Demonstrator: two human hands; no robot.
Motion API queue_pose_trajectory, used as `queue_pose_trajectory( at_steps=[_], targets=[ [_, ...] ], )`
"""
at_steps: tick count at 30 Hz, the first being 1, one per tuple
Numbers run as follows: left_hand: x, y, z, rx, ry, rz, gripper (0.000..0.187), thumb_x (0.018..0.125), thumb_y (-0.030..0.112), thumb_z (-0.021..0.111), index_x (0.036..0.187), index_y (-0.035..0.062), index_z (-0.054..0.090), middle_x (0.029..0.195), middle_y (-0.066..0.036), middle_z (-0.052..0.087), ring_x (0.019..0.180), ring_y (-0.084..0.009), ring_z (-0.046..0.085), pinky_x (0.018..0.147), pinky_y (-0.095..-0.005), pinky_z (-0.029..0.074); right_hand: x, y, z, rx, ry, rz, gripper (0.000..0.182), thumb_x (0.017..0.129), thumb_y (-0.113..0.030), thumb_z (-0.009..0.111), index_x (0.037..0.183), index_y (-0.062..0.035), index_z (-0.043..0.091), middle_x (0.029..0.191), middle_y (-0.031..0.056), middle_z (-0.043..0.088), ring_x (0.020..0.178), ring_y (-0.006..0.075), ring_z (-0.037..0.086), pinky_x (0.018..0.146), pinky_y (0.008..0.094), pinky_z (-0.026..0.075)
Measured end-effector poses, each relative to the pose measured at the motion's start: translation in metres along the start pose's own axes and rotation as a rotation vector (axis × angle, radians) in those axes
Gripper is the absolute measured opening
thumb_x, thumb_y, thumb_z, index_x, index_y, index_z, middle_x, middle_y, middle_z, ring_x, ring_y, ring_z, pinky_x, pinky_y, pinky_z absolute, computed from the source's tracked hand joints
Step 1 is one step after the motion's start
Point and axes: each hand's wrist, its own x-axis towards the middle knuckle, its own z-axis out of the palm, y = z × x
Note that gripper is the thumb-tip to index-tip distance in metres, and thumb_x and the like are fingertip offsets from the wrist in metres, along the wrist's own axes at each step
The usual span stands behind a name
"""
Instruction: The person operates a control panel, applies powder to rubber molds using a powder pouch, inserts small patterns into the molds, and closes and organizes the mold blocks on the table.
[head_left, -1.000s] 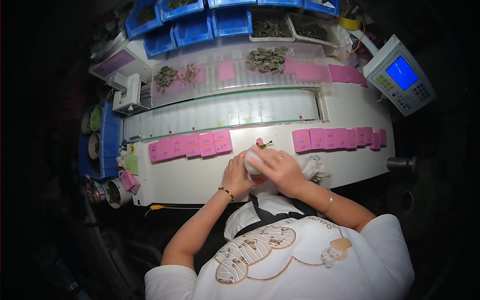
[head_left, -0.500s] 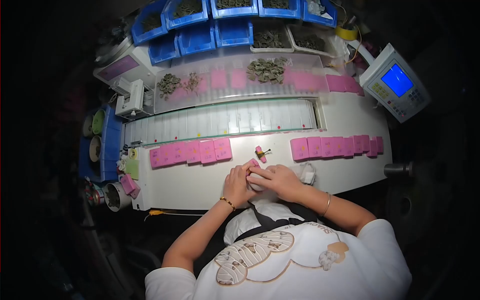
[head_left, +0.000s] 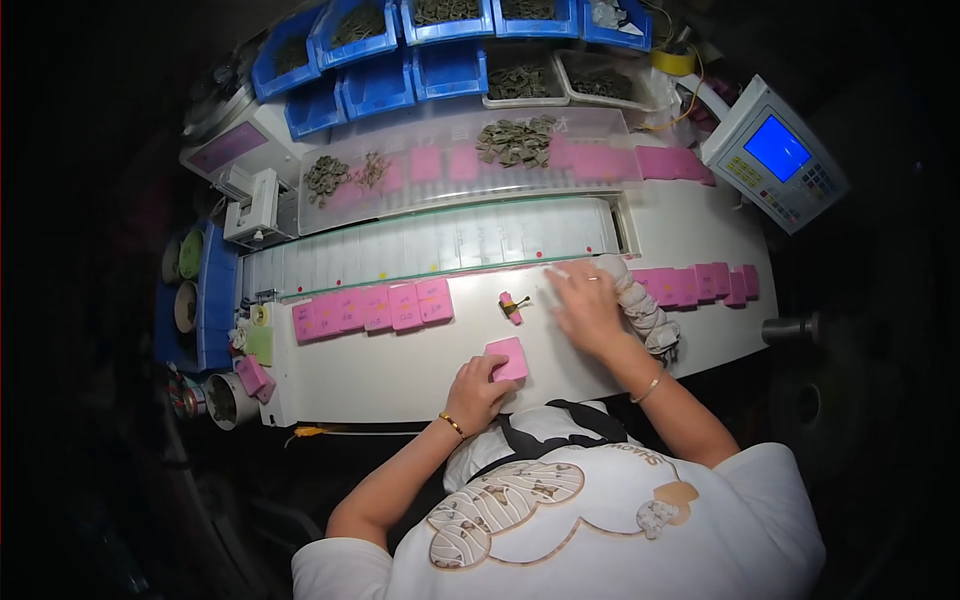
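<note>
My left hand [head_left: 476,392] is closed on a pink block [head_left: 508,359] near the front of the white worktable, thumb and fingers at its left and lower edges. My right hand [head_left: 588,308] has its fingers stretched out and apart, with nothing seen in them. Just right of it lies a bunched white cloth [head_left: 643,308], partly covering a row of pink blocks [head_left: 705,283]. Between the hands, farther back, rests a small pink piece [head_left: 511,308] with a dark, thin-stemmed item across it, too small to name.
Another row of pink blocks [head_left: 375,307] stands at left. Behind runs a glass-topped strip [head_left: 430,240], then a clear tray [head_left: 320,210] bearing dark green chips [head_left: 515,142]. Blue bins [head_left: 450,75] line the back. A keypad display [head_left: 778,150] stands at right.
My right hand has left the pink block and moved back and right, fingers spreading. The white cloth has shifted back and right. My left hand keeps the pink block, now more visible.
</note>
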Motion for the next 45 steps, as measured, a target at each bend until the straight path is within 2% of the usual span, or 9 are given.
queue_pose_trajectory(
  at_steps=[5,9,11,13,18,25,33,39,45],
  targets=[
    [0.010,0.003,-0.020,-0.110,-0.076,-0.046,0.020,0.071,0.007,0.073,0.090,0.0119,0.071,0.112,-0.011,0.059,0.096,-0.0292,0.058,0.083,-0.0377,0.049,0.006,-0.034,0.072,0.225,-0.294,0.050,0.046,0.076,-0.010,0.072,0.119,-0.0073,0.057,0.110,0.0108,0.060,0.100,0.0287,0.060,0.083,0.0418,0.049],
    [0.015,-0.001,-0.022,-0.222,0.061,-0.174,0.023,0.076,0.005,0.074,0.098,0.0070,0.069,0.112,-0.011,0.059,0.094,-0.0260,0.059,0.079,-0.0350,0.051,0.006,-0.024,0.088,0.330,-0.135,-0.027,0.044,0.079,-0.009,0.070,0.122,-0.0082,0.058,0.106,0.0129,0.060,0.092,0.0259,0.062,0.075,0.0364,0.052],
    [0.021,-0.005,-0.022,-0.276,0.151,-0.212,0.026,0.077,0.004,0.073,0.103,0.0064,0.068,0.112,-0.011,0.058,0.093,-0.0233,0.060,0.076,-0.0331,0.052,0.009,-0.018,0.080,0.790,-0.180,0.195,0.036,0.086,-0.009,0.067,0.121,-0.0054,0.061,0.101,0.0107,0.062,0.084,0.0196,0.062,0.075,0.0325,0.051],
    [0.038,0.001,-0.037,-0.431,0.241,-0.508,0.035,0.081,0.001,0.071,0.115,0.0049,0.064,0.114,-0.009,0.058,0.093,-0.0162,0.060,0.072,-0.0277,0.054,0.015,-0.016,0.063,1.112,-0.289,0.362,0.033,0.088,-0.010,0.066,0.121,-0.0037,0.062,0.102,0.0088,0.063,0.083,0.0161,0.061,0.075,0.0301,0.051],
    [0.074,0.008,-0.062,-0.665,0.326,-0.456,0.044,0.086,-0.003,0.067,0.129,0.0029,0.059,0.119,-0.008,0.058,0.095,-0.0125,0.061,0.080,-0.0246,0.056,0.023,-0.031,-0.005,1.819,-0.515,0.642,0.035,0.092,-0.008,0.063,0.125,0.0028,0.060,0.112,0.0065,0.065,0.087,0.0101,0.059,0.082,0.0262,0.051],
    [0.084,0.023,-0.082,-0.665,0.240,-0.355,0.034,0.086,-0.001,0.069,0.120,0.0015,0.065,0.105,-0.007,0.067,0.088,-0.0128,0.067,0.076,-0.0245,0.056,0.019,-0.048,-0.038,1.866,-0.347,0.634,0.033,0.094,-0.009,0.062,0.125,0.0022,0.060,0.110,0.0068,0.065,0.087,0.0115,0.061,0.086,0.0260,0.053],
    [0.092,0.035,-0.084,-1.241,0.408,-0.601,0.023,0.095,0.005,0.062,0.116,-0.0033,0.064,0.100,-0.011,0.068,0.080,-0.0154,0.067,0.072,-0.0301,0.059,0.019,-0.050,-0.042,1.805,-0.145,0.573,0.031,0.096,-0.011,0.061,0.125,0.0004,0.060,0.104,0.0062,0.066,0.093,0.0126,0.062,0.083,0.0269,0.053],
    [0.095,0.044,-0.089,-1.096,0.439,-0.501,0.027,0.095,0.004,0.062,0.121,-0.0019,0.058,0.099,-0.011,0.068,0.078,-0.0142,0.066,0.071,-0.0290,0.058,0.028,-0.059,-0.053,1.859,-0.169,0.622,0.026,0.097,-0.016,0.061,0.120,-0.0028,0.061,0.105,0.0043,0.065,0.089,0.0091,0.061,0.076,0.0223,0.051],
    [0.089,0.050,-0.086,-0.745,0.405,-0.341,0.023,0.090,0.003,0.068,0.112,-0.0010,0.062,0.090,-0.008,0.069,0.077,-0.0114,0.068,0.072,-0.0253,0.058,0.030,-0.063,-0.051,1.577,-0.342,0.436,0.022,0.093,-0.024,0.068,0.107,-0.0073,0.062,0.085,-0.0031,0.057,0.071,0.0028,0.048,0.057,0.0183,0.035]
  ],
)
